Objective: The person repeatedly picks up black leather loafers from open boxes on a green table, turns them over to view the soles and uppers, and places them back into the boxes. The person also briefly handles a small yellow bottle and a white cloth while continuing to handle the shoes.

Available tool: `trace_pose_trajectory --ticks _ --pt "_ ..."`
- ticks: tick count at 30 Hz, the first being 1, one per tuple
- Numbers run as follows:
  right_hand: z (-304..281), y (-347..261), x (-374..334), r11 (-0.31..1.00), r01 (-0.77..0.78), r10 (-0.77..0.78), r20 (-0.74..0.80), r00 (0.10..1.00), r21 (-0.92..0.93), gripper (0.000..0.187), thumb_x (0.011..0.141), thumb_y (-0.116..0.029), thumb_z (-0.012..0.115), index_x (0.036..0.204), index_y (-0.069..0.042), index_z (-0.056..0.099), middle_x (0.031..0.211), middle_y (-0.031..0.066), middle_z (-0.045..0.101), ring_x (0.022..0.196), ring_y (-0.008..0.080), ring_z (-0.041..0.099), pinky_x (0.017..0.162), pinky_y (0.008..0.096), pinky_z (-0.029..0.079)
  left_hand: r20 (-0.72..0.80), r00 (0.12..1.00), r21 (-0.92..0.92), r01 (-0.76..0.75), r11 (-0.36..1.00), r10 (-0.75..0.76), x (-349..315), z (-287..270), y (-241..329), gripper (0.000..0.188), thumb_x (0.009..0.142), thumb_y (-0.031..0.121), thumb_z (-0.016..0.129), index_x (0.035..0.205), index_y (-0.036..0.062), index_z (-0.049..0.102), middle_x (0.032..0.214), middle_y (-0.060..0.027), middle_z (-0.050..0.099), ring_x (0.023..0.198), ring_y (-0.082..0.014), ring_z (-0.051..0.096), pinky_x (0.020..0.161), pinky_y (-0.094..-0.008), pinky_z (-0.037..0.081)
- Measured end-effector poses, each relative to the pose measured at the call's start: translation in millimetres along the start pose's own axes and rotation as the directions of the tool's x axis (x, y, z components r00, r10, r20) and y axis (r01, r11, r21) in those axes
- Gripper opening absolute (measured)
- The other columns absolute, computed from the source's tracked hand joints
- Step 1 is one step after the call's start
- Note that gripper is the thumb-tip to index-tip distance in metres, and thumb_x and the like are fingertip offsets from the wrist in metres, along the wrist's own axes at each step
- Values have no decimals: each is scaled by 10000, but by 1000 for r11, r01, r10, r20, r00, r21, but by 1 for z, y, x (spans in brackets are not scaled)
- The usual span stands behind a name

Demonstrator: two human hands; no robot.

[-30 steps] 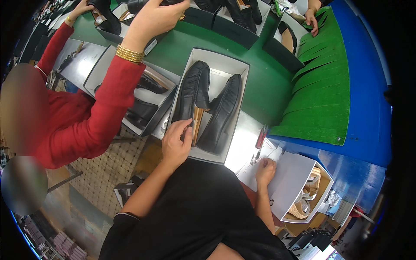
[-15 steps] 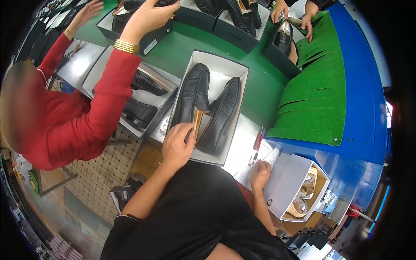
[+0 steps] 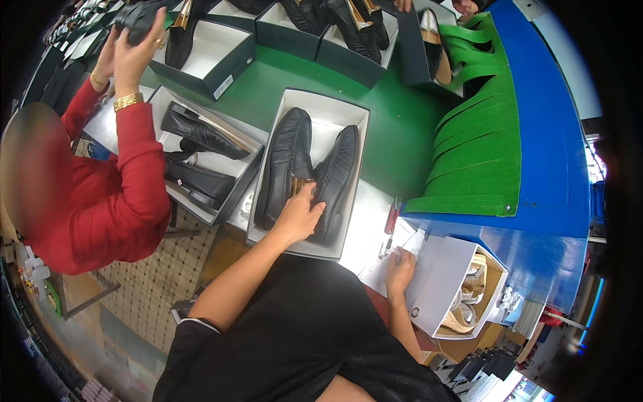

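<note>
A pair of black leather loafers [image 3: 286, 154] lies in an open white-lined shoe box [image 3: 361, 127] before me. My left hand [image 3: 299, 216] rests on the pair near the left shoe's heel, thumb and forefinger apart, fingertips at its tan insole; some fingers are hidden. My right hand [image 3: 400, 270] lies on the white tabletop beside papers [image 3: 410, 240], fingers curled; whether anything is in them is hidden. A red-handled tool [image 3: 392, 218] lies just beyond it.
Right of my right hand, a white box [image 3: 439, 268] holds wedge sandals. A co-worker in a red sleeve [image 3: 142, 161] at left lifts a black shoe [image 3: 139, 20]. Another shoe box [image 3: 251, 167] adjoins mine; more stand along the far side. A green slit mat [image 3: 479, 157] covers the right.
My left hand has slid rightward across the loafers. The co-worker's hands have come together around a black shoe and moved left. At the far right, another person's hands have drawn back. My right hand stays put.
</note>
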State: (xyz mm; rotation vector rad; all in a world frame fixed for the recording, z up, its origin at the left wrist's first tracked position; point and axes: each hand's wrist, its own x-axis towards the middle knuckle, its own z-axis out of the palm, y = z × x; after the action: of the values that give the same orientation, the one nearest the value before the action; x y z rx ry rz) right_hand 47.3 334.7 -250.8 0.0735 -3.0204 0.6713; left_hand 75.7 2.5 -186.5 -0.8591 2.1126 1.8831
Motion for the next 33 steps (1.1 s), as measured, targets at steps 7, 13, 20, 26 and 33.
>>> trace_pose_trajectory --ticks 7,13,20,26,33 --pt "4 2 -4 998 7 -6 12 1000 -62 259 863 -97 657 1097 11 688 1105 183 610 1056 347 580 923 412 462 -85 987 74 -130 989 136 -2 2 -5 492 874 135 705 1304 32 490 976 -165 663 894 -261 654 789 -365 522" --pt "4 0 -5 999 15 -15 -6 1000 -42 277 868 -101 651 1121 8 675 1101 181 599 1060 345 568 933 416 452 -12 986 99 -164 981 166 -1 -3 -8 404 841 136 738 1186 -1 578 1020 -180 679 967 -285 664 853 -380 511" --pt "6 6 -6 998 40 -38 37 999 -47 320 855 -90 664 1155 21 660 1139 209 579 1076 359 556 935 423 447 20 997 147 -72 986 70 0 -4 -4 342 862 167 721 1117 -39 625 1061 -200 686 963 -296 671 847 -375 511" --pt "-3 -30 -8 980 157 -171 -117 978 -122 397 881 -133 658 1251 2 603 1261 228 532 1137 360 541 964 418 439 -7 999 153 -30 988 32 2 0 -4 313 895 215 685 1073 -39 645 946 -208 695 892 -321 682 801 -378 514" --pt "-16 -136 10 779 -186 -94 405 910 599 592 970 -256 584 1468 -28 360 1361 216 514 1242 287 525 982 418 461 -72 980 186 -168 968 184 -4 6 -4 328 875 177 706 1105 -42 624 965 -193 679 877 -276 662 791 -362 511"
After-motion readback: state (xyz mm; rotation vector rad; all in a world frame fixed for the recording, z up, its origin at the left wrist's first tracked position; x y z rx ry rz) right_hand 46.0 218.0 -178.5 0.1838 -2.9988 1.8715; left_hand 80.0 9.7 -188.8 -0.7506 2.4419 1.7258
